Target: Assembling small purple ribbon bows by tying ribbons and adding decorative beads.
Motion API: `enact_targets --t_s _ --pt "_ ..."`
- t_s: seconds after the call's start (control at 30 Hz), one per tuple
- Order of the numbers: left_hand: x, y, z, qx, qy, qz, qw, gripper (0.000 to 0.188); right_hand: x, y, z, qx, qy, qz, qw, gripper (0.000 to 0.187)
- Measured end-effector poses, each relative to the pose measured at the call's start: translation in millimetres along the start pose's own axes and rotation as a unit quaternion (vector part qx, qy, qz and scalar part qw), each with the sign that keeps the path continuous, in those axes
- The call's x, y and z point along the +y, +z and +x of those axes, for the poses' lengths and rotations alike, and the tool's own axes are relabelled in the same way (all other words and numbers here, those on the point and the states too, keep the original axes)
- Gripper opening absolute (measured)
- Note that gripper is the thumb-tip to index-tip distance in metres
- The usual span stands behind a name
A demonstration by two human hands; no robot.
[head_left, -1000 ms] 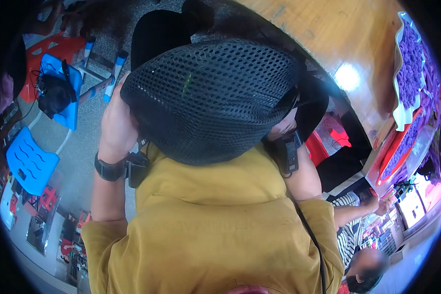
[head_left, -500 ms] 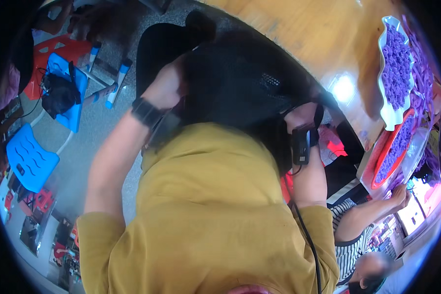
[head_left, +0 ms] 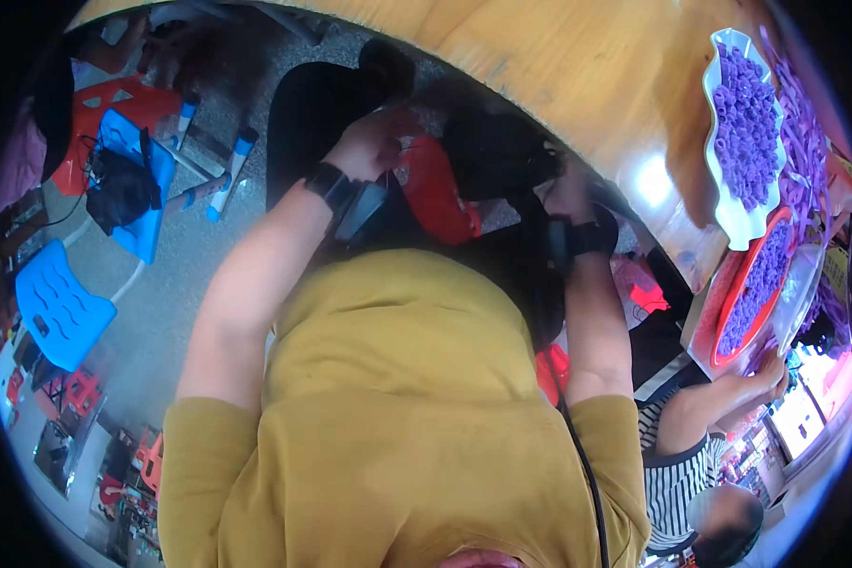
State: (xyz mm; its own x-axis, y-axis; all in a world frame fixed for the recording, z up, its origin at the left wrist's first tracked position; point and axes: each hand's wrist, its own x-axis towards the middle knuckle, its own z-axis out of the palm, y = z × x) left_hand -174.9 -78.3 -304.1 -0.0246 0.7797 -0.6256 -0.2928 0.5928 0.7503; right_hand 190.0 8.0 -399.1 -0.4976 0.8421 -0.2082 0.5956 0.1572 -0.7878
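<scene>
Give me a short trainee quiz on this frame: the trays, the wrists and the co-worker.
1. True or false: the white tray on the wooden table holds purple pieces.
2. What sits on the wrists behind the left hand and the right hand? A) a black band B) a white glove C) nothing
3. Fill in: the co-worker's hand is at the edge of a second tray, whose colour is ___.

Key: 1 true; 2 A; 3 red.
</scene>
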Motion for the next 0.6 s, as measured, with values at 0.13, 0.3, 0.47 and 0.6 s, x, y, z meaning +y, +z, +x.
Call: enact_targets --t_s 0.13,0.3,0.47,0.6 --pt "13.1 -5.1 -21.5 -0.069 -0.116 -0.279 0.951 0.021 75.7 18.3 2.1 -0.193 0.108 -0.103 0.970 0.027" --pt "17.8 0.1 -41.8 -0.010 -0.092 -0.245 0.965 0.024 86.1 61.2 8.8 0.042 -0.001 -0.235 0.971 0.031" --pt "20.8 -2.8 -47.3 -0.003 -0.092 -0.242 0.966 0.022 71.6 83.9 22.9 0.093 0.275 0.017 0.957 0.043" --pt "36.8 -8.6 -59.4 0.007 -0.059 -0.189 0.980 0.019 71.0 81.9 23.3 0.074 0.263 0.055 0.960 0.058"
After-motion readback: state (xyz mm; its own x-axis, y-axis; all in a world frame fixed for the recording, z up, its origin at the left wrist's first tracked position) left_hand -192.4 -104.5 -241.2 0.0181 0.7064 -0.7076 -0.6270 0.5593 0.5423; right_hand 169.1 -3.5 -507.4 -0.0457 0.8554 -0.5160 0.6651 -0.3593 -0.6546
